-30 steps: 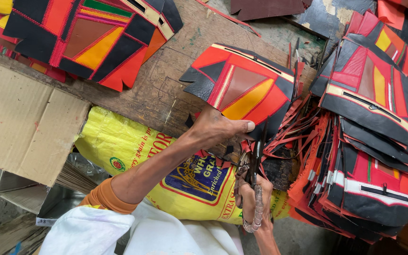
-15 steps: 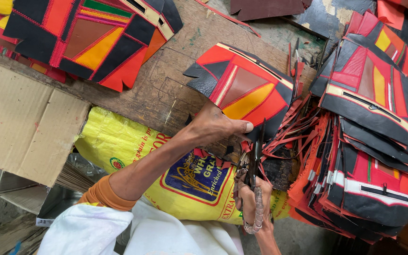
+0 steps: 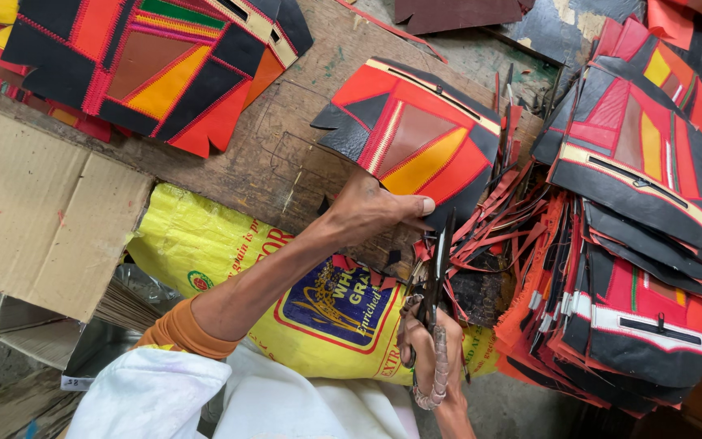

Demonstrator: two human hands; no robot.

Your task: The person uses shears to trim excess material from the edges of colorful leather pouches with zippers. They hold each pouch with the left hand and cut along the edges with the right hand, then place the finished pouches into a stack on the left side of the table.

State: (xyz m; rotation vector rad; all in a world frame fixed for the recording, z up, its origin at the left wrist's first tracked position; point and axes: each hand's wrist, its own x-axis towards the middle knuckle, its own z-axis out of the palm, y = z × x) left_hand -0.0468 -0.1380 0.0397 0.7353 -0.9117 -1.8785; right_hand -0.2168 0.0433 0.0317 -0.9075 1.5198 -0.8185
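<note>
Red, black and yellow patchwork leather panel [image 3: 416, 142] lies on the wooden workbench [image 3: 286, 146], its lower edge pinched by the left hand [image 3: 371, 210]. Right hand [image 3: 428, 354] grips scissors [image 3: 440, 260] just beside it.

Wooden board [image 3: 286, 154] carries patchwork panels [image 3: 416, 138] and scraps [image 3: 489, 244].
</note>
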